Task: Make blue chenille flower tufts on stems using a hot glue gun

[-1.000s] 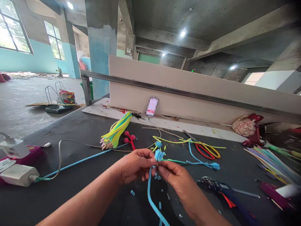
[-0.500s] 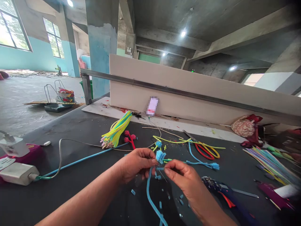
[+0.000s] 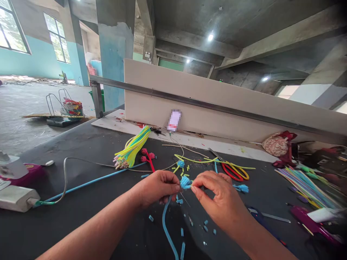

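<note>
Between my two hands, over the middle of the dark table, is a blue pipe-cleaner flower [image 3: 185, 181]. My left hand [image 3: 159, 187] pinches it from the left, and a long blue pipe cleaner [image 3: 167, 224] hangs down from those fingers toward the near edge. From the right, my right hand [image 3: 217, 195] has thumb and forefinger closed at the short blue end beside the flower. Just beyond my fingers lies another small blue flower [image 3: 180, 164] on a yellow-green stem. Short blue cut pieces [image 3: 182, 232] are scattered on the table below my hands.
A bundle of yellow and teal pipe cleaners [image 3: 132, 148] lies back left beside a red branched piece [image 3: 148, 159]. Scissors [image 3: 230, 168] rest back right. Farther right are loose pipe cleaners [image 3: 303, 184] and a purple glue gun [image 3: 311, 220]. A white cable [image 3: 65, 177] crosses at left.
My right hand has moved up and turned more palm-down over the flower, its fingers pinching nearer to it. The short blue end now sits close under the flower. My left hand keeps its pinch.
</note>
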The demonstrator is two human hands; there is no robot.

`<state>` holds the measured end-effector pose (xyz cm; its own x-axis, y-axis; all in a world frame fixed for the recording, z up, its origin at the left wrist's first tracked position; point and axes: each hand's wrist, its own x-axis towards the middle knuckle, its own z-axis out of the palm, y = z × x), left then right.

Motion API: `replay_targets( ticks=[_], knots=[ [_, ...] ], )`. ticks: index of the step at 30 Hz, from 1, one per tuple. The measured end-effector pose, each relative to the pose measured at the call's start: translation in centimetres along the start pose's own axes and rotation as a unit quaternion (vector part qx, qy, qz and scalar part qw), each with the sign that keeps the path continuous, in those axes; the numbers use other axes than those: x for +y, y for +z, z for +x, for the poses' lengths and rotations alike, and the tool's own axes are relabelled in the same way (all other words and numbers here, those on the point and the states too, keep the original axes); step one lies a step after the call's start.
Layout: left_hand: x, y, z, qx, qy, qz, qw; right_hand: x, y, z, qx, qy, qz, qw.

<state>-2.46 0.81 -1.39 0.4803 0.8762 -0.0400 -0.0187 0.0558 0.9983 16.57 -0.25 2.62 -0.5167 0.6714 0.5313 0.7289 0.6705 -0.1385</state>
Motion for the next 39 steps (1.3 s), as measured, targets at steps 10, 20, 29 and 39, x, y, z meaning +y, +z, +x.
replay_targets(
  ticks=[10, 20, 29, 39],
  knots=[
    [0.5, 0.3, -0.2, 0.008, -0.017, 0.030, 0.999, 0.1, 0.3, 0.2, 0.024, -0.005, -0.047, 0.999],
    [-0.3, 0.0, 0.0, -0.021, -0.034, -0.065, 0.997, 0.0, 0.0, 0.5, 0.029, 0.017, -0.050, 0.998],
    [-0.4, 0.2, 0.2, -0.011, -0.008, -0.106, 0.994, -0.8, 1.9, -1.3, 0.007, 0.359, 0.402, 0.842],
    [-0.7, 0.3, 0.3, -0.011, 0.006, -0.096, 0.995, -2.8, 2.8, -0.4, 0.015, 0.376, 0.573, 0.728]
  ],
)
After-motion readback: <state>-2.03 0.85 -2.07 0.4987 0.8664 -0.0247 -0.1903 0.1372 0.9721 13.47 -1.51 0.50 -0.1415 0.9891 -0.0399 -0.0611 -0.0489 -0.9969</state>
